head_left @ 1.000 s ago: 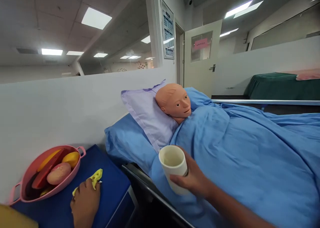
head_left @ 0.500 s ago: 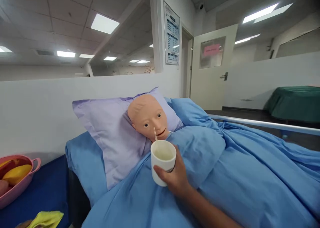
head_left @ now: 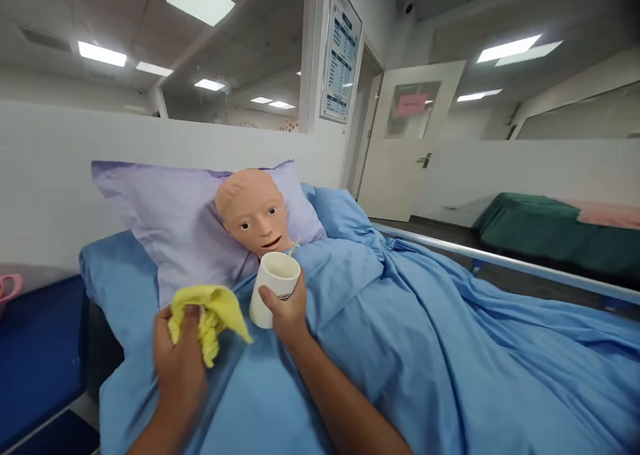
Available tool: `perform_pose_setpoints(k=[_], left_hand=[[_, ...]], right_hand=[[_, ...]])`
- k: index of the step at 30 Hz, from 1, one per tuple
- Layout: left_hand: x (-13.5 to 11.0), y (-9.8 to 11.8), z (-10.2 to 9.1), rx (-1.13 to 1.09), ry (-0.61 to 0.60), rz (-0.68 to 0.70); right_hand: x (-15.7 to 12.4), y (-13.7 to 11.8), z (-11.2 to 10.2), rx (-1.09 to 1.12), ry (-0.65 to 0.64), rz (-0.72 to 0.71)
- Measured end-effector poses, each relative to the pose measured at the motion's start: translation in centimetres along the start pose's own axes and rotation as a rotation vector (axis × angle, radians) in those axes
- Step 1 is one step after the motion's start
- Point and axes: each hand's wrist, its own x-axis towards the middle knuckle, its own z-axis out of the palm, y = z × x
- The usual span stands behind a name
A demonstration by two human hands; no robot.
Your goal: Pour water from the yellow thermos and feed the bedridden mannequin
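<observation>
Cup, probably light, crushable, best held mid-wall, clasped by right hand; soft-looking yellow cloth pinched in left hand

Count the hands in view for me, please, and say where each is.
2: the left hand grips the yellow cloth; the right hand, beside it, holds the white cup. The mannequin may have others hidden under the blue cover.

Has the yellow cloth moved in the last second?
Yes. Judged against the blue table, the cloth has moved rightward, from its top to over the quilt, in the left hand.
</observation>
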Motion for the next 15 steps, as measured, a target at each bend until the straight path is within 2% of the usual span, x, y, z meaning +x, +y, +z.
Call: perform_pose_setpoints(k=[3,8,11,15], left_hand=[[-1.6,-1.3,0.8,-0.033,-0.095,-0.115],[-1.9,-3.6,0.1,-0.088,-0.15,-0.145],[-2.2,-4.7,-0.1,-0.078,-0.187,-0.116],[-2.5,-5.5,-0.1,-0.025,-0.169,-0.093]], right_hand=[[-0.2,-1.0,-0.5,-0.114,-0.11,0.023],[-0.6,-2.1,-1.9,-0.217,-0.359,0.043],[-0.6,-1.9,-2.4,-0.196,-0.398,0.058],[-0.4,-1.7,-3.0,-0.162,-0.358,0.082]])
